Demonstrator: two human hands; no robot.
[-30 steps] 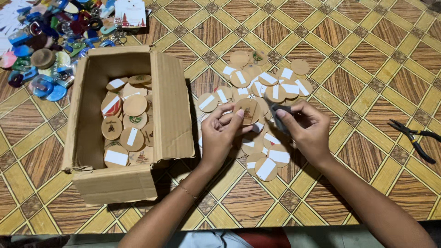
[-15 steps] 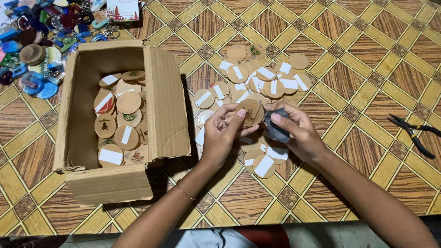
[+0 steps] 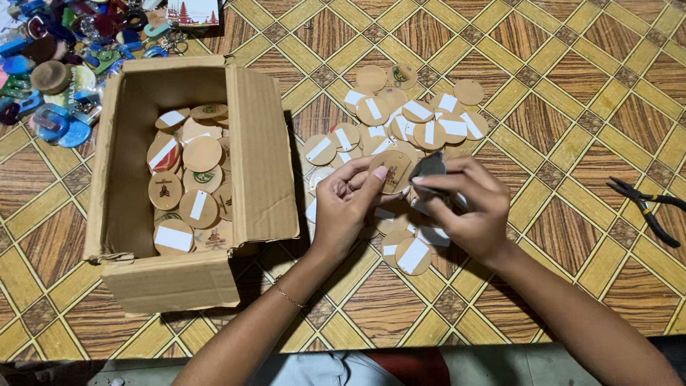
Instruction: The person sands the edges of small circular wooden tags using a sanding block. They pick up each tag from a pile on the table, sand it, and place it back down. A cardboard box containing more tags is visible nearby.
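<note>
The left hand [image 3: 346, 207] pinches 1 round wooden disc [image 3: 393, 169] upright at its fingertips, while the right hand [image 3: 468, 207], closed on a small dark pad [image 3: 429, 166] (sandpaper, perhaps), touches it from 3 o'clock.

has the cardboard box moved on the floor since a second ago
No. The cardboard box sits on the same patterned floor tiles; it only shifts in frame because the head camera moved. The pliers keep their spot too.
</note>
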